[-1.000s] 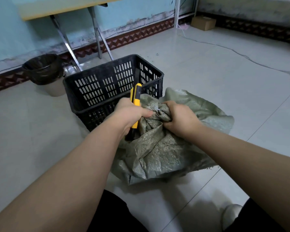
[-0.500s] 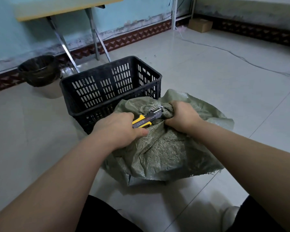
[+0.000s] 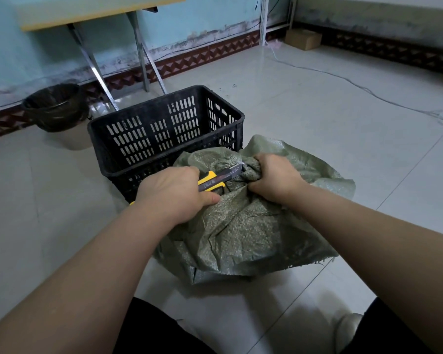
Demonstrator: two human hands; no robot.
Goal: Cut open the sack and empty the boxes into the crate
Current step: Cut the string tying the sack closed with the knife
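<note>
Head view: a grey-green woven plastic sack (image 3: 246,231) was seen lying crumpled on the pale tiled floor (image 3: 343,139), pressed against the near right corner of a black slotted plastic crate (image 3: 164,134). The sack's gathered neck was bunched and gripped tightly in the right hand (image 3: 276,178), its fingers (image 3: 260,159) curled closed round the cloth. A yellow and black utility knife (image 3: 215,178) was held in the left hand (image 3: 174,192), the fingers wrapped closed round its handle and the thumb laid along the underside. The blade end was pointed to the right and laid at the bunched cloth just beside the right hand; whether the cloth had been pierced could not be told. What the sack held was hidden.

Behind the crate, a round bin with a black liner (image 3: 53,106) was stood near the wall, beside the slanted metal legs of a yellow tabletop (image 3: 87,11). A brown cardboard box (image 3: 303,39) was set in the far corner, well apart.
</note>
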